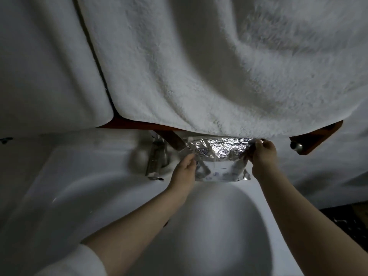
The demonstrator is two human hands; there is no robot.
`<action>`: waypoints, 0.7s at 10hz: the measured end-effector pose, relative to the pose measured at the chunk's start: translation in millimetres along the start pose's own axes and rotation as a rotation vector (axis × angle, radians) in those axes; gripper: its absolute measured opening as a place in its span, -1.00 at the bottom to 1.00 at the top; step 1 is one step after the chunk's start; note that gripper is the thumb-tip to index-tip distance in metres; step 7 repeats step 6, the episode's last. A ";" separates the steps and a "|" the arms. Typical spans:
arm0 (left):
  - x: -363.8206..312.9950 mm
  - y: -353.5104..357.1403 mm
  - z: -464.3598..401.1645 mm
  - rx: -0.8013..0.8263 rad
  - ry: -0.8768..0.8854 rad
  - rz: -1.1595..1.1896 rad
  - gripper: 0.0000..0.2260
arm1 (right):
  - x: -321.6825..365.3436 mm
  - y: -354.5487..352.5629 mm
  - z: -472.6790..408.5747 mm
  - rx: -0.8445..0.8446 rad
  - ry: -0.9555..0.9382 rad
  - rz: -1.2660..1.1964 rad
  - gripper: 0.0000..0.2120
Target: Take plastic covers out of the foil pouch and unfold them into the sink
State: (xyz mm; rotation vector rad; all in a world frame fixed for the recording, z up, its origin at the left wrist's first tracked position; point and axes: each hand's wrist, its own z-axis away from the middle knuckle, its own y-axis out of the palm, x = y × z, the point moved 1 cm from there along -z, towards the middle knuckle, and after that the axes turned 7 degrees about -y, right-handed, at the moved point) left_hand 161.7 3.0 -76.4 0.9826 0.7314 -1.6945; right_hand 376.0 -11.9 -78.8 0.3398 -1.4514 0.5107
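A crinkled silver foil pouch (pixel 221 158) with blue printing is held up above the far rim of the white sink (pixel 199 226). My left hand (pixel 184 172) grips its left edge. Its right edge, near the top corner, is pinched by my right hand (pixel 262 156). No plastic cover shows outside the pouch, and its contents are hidden.
A large white towel (pixel 219 66) hangs from a brown wooden rail (pixel 316 140) just above the pouch, with a second white towel (pixel 45 66) at the left. A chrome tap (pixel 157 158) stands left of my left hand.
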 end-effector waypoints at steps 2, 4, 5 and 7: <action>-1.4 28.9 -27.3 0.038 -0.070 -0.032 -0.67 | 3.9 -0.2 -11.1 -0.013 0.016 -0.057 -0.80; -2.4 19.4 -29.8 0.045 0.017 -0.057 -0.58 | -2.1 -8.6 -16.3 0.015 0.023 -0.118 -0.78; -6.7 8.8 -22.6 0.076 0.058 -0.051 -0.59 | -6.3 -15.1 -11.2 -0.018 -0.028 -0.051 -0.73; -10.5 1.0 -12.3 0.121 0.113 -0.045 -0.61 | -17.0 -18.8 5.5 0.011 -0.162 0.116 -0.71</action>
